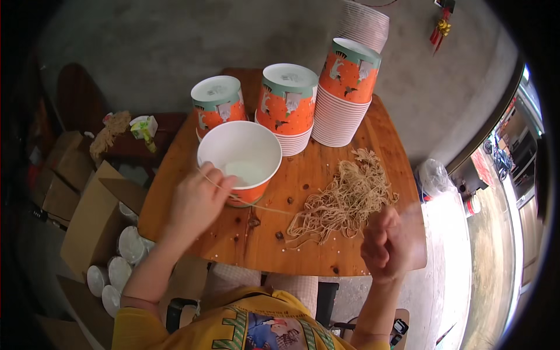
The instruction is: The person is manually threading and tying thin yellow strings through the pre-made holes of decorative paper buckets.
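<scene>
Wooden tabletop (294,181) before us bears an upright white-and-orange tub (242,153) and, rightward, heaped tan strands (350,198). Our left hand (201,198) pinches one strand (265,208) by the tub's near rim; our right hand (382,242) has curled, blurred fingers, gripping what we cannot tell.

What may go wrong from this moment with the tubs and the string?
The thin string running toward the tangled pile may snag if pulled. The open tub, with the left hand at its near side, might tip if tugged. The tall stack of upturned tubs might topple if bumped.
</scene>
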The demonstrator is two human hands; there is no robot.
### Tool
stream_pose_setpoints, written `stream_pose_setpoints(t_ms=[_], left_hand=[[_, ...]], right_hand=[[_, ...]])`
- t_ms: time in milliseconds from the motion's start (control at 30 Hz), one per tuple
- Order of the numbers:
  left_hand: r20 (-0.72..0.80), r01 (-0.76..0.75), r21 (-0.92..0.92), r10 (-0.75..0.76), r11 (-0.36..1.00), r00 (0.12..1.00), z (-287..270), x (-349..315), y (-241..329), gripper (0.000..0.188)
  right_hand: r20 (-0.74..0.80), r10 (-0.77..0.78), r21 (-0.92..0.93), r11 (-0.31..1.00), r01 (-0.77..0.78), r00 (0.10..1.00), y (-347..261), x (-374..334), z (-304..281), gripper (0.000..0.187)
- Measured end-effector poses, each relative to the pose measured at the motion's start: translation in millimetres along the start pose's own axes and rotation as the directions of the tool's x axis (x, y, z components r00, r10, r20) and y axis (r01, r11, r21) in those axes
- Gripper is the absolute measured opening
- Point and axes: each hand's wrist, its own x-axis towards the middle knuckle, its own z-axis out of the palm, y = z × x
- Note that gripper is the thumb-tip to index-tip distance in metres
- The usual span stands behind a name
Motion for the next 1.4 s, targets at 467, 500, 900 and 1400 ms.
stream_pose_setpoints(t_ms=[467,500,900,1400], left_hand=[[0.168,0.074,-0.386,-0.009,0.919,0.986,-45,7,-59,0.019],[0.220,0.155,-0.436,-0.062,0.887,0.974,-49,8,-50,0.019],[0.072,-0.108,-0.209,0.126,0.972,0.989,-54,17,-2,0.024],[0.557,0.484,-0.787,0.105,0.382,0.824,-21,8,40,0.026]], right_hand=[[-0.062,0.154,-0.541,0.825,-0.163,0.986,99,63,23,0.021],[-0.006,0.186,-0.516,0.841,-0.163,0.983,101,64,29,0.022],[0.255,0.619,-0.538,0.729,-0.423,0.743,115,92,93,0.033],[0.401,0.548,0.161,0.747,-0.645,0.734,64,131,46,0.049]])
